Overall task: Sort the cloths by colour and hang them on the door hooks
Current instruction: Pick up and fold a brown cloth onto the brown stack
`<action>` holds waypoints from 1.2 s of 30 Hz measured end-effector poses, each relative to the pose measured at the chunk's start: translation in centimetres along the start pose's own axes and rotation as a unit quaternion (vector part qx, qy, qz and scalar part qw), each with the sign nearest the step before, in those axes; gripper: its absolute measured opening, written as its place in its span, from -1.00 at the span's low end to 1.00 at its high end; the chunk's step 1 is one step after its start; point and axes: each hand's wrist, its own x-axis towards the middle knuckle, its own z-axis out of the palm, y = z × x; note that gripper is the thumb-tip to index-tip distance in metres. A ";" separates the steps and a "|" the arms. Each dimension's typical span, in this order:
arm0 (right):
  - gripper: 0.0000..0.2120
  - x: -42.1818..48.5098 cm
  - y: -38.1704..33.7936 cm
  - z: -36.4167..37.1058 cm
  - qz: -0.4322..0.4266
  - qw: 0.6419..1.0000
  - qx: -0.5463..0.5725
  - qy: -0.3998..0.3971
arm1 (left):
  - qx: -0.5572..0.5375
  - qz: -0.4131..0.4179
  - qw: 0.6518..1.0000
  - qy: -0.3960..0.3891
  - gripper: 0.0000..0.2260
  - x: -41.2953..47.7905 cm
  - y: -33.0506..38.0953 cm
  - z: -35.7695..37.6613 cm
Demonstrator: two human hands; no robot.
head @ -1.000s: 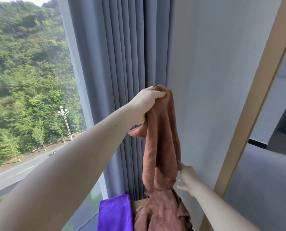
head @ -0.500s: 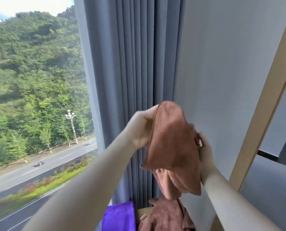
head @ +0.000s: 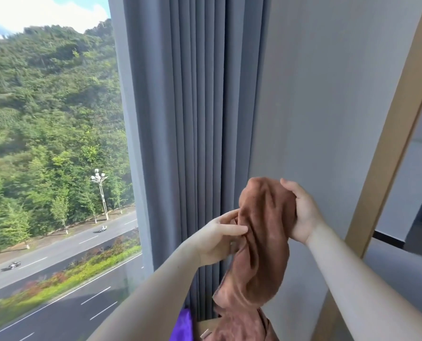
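Gripping bunched top of brown cloth (head: 261, 242) with right hand (head: 303, 212), fingers curled round it. Pinching its left fold with left hand (head: 219, 237), thumb and fingertips closed on fabric. Held in mid-air before smooth grey wall (head: 328, 107), just right of pleated grey curtain (head: 200, 119). Plush, fuzzy, twisted into drooping column. Just below, crumpled second brown heap (head: 242, 327) on tan surface (head: 202, 325), beside shiny purple cloth (head: 182, 326) at its left edge. Straight tan wooden frame (head: 389, 143) at right.
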 end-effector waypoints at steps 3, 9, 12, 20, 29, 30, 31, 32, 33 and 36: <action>-0.74 0.1 -0.6 -0.7 0.004 0.998 -0.066 0.001 | -0.049 0.061 0.996 0.046 -0.50 0.8 1.6 -0.1; -0.85 0.0 -1.2 -3.1 0.030 0.989 -0.125 0.071 | -0.052 0.136 0.956 0.254 -0.60 2.0 5.3 -1.0; -0.81 0.5 -1.1 -4.0 0.035 0.979 -0.161 0.123 | 0.044 0.121 0.950 0.286 -0.61 2.0 7.6 -0.1; -0.84 -0.2 -2.7 -5.9 0.047 0.970 -0.185 0.148 | 0.480 0.010 0.828 0.291 -0.63 1.2 12.2 -0.2; -0.71 0.0 -5.0 -7.8 0.058 0.972 -0.141 0.179 | 0.201 0.121 0.917 0.322 -0.88 1.1 14.4 -1.8; -0.74 0.0 -5.3 -8.0 0.056 0.974 -0.125 0.180 | 0.177 0.127 0.929 0.299 -0.91 1.0 14.7 -1.7; -0.75 0.0 -5.5 -8.2 0.054 0.975 -0.108 0.186 | 0.153 0.137 0.938 0.280 -0.89 0.9 15.0 -1.6; -0.77 -0.1 -5.7 -8.2 0.049 0.975 -0.091 0.196 | 0.134 0.146 0.944 0.264 -0.82 0.8 15.4 -1.6; -0.78 -0.1 -5.8 -8.4 0.044 0.975 -0.075 0.204 | 0.122 0.152 0.949 0.249 -0.74 0.9 15.7 -1.8; -0.73 -0.1 -5.6 -9.0 0.030 0.971 -0.038 0.232 | 0.247 0.109 0.931 0.247 -0.71 0.7 16.3 -2.2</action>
